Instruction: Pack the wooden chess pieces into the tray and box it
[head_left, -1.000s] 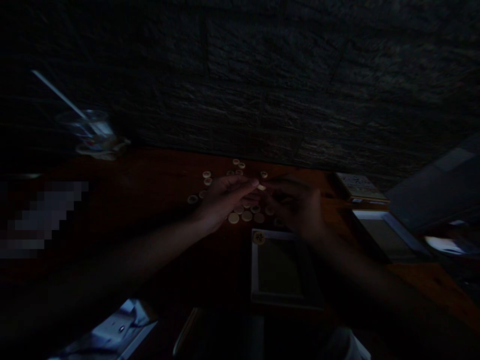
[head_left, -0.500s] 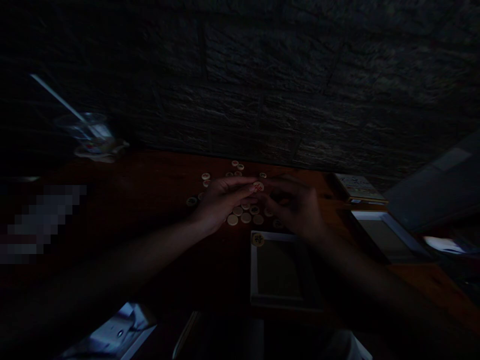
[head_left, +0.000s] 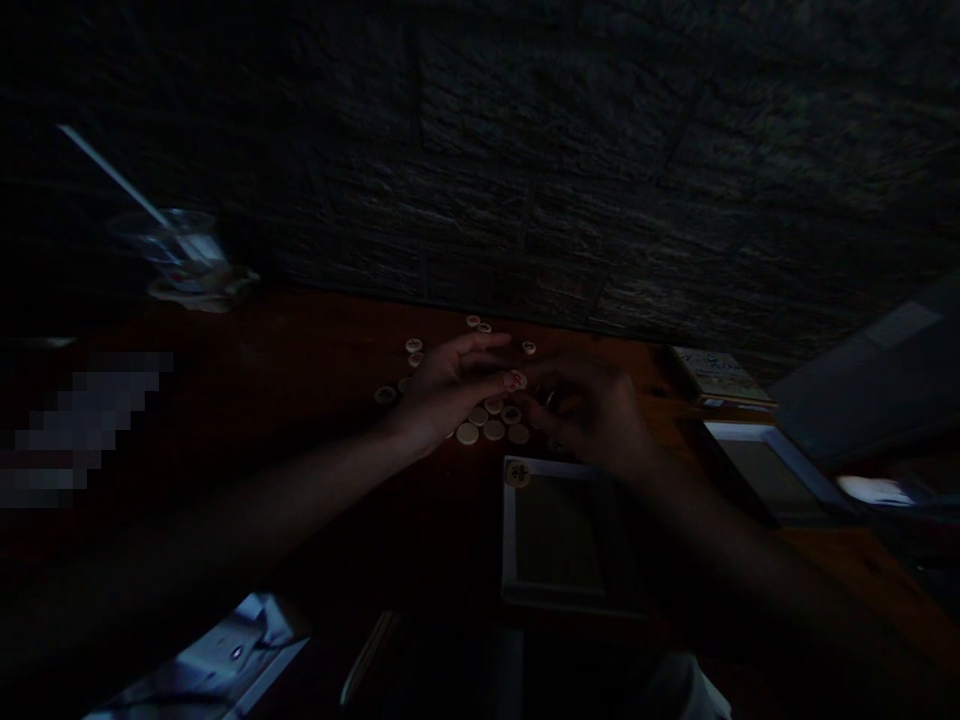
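The scene is very dark. Several round pale game discs (head_left: 493,431) with marks on them lie scattered on a reddish wooden table (head_left: 300,380). My left hand (head_left: 450,385) reaches in over them and pinches one disc with a red mark (head_left: 515,380) at its fingertips. My right hand (head_left: 596,415) meets it from the right, fingers curled close to that same disc; what it holds, if anything, is hidden. A shallow white-rimmed box (head_left: 570,535) lies just below the hands with one disc (head_left: 517,474) in its top left corner.
A glass with a straw (head_left: 176,255) stands at the back left near the dark stone wall (head_left: 562,150). A second white-rimmed box half (head_left: 772,465) and a printed box lid (head_left: 720,372) lie to the right. A pale object (head_left: 225,660) lies at the near edge.
The pinched disc has turned from edge-on to showing its red-marked face. My left index finger has lifted and stretched out; both hands have stayed over the discs.
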